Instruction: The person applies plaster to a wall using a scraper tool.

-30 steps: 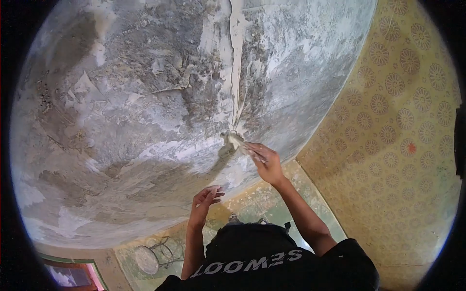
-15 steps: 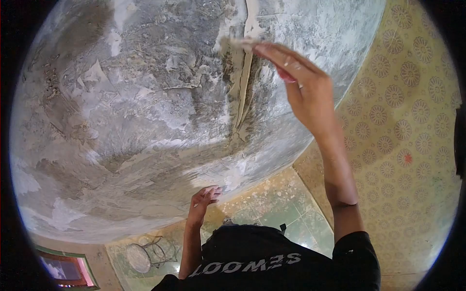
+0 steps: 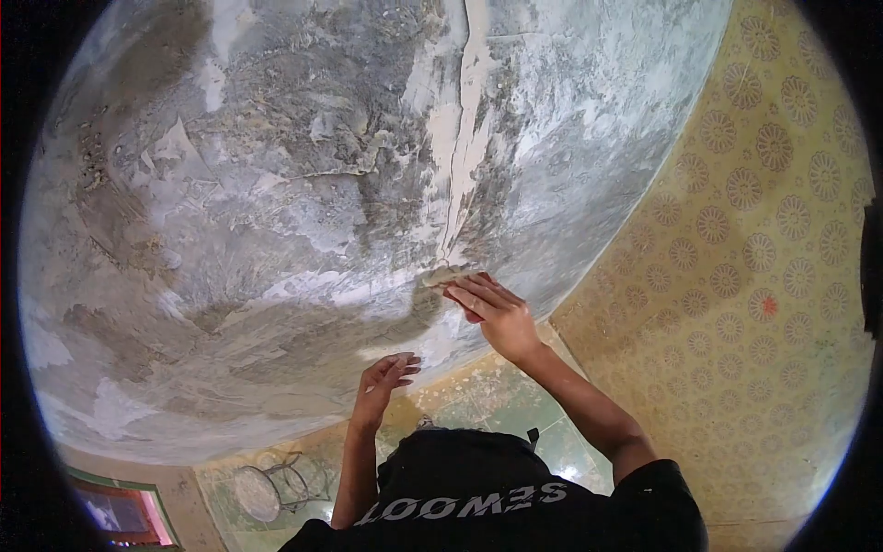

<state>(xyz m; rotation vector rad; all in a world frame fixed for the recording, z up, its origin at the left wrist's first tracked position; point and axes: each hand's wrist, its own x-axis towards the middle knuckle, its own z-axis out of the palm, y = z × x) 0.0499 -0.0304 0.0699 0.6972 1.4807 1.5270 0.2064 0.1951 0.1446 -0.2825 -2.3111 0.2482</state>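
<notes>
My right hand (image 3: 504, 322) grips a putty knife (image 3: 447, 275), its wide blade coated in pale filler and a bit of red handle showing under my fingers. The blade meets the grey, patchy plastered wall (image 3: 313, 216) just below a long vertical crack. Pale filler (image 3: 469, 101) lies along that crack, now spread wider and flatter on both sides. Lower down, my left hand (image 3: 379, 379) hovers close to the wall, fingers loosely bent and apart, with nothing visible in it. Whitish smears mark its fingertips.
A yellow wall with flower patterns (image 3: 745, 189) meets the grey wall at a corner on the right. Below lies a green tiled floor (image 3: 515, 409) speckled with droppings. A round stool (image 3: 258, 494) stands at lower left, near a window frame (image 3: 152, 515).
My right hand has swept down the crack with the putty knife, from the upper part to its lower end. Filler there is smeared broader. My left hand has barely moved.
</notes>
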